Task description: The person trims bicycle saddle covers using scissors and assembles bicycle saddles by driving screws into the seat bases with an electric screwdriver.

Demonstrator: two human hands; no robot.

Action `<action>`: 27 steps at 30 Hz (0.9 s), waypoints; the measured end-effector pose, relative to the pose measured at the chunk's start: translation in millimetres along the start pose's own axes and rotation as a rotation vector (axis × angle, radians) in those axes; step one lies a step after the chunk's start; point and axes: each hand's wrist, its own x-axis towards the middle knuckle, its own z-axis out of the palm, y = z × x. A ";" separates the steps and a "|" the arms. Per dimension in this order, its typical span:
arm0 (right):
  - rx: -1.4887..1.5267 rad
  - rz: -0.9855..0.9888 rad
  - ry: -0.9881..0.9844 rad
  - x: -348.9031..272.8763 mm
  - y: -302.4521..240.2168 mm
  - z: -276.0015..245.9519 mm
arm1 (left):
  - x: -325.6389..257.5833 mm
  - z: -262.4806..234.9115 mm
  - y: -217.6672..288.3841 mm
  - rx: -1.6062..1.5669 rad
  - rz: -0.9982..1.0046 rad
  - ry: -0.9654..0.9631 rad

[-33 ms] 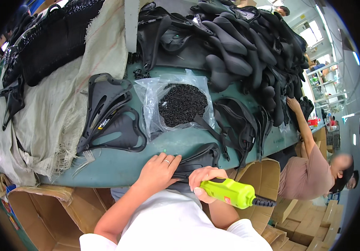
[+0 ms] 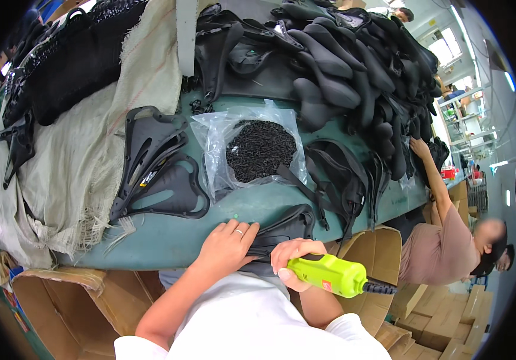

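Observation:
My right hand [image 2: 295, 259] is wrapped round a bright yellow-green electric screwdriver [image 2: 330, 275], whose black cord end points right. The tool's tip is hidden behind the hand. Just in front of me, at the table's near edge, lies a black plastic bicycle saddle base [image 2: 291, 231]. My left hand [image 2: 225, 245], a ring on one finger, holds its narrow left part, fingers over it and thumb toward the right hand. Beyond the hands, a clear plastic bag [image 2: 216, 162] lies spread, heaped with small black screws [image 2: 261, 150].
More black saddle shells [image 2: 168, 186] lie left of the bag, others [image 2: 339, 171] right of it. Black padded saddles [image 2: 336, 72] are piled at the back. Woven sacking [image 2: 90, 162] drapes the table's left side. Cardboard boxes [image 2: 60, 306] stand below. A co-worker's arm [image 2: 435, 174] reaches in at right.

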 end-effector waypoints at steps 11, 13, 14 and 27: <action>0.519 0.043 0.001 34.7 -54.2 -35.1 | -6.7 -9.0 14.5 0.016 -0.100 -0.157; 0.418 -0.086 -0.022 34.9 -63.6 -62.2 | -9.0 -13.4 8.1 0.032 -0.097 -0.134; 0.342 -0.131 -0.005 35.3 -68.0 -70.5 | -12.7 -17.5 6.4 0.022 -0.149 -0.093; -0.426 0.207 0.766 -30.3 27.4 -91.6 | -45.9 -36.9 -24.3 0.043 -0.298 0.399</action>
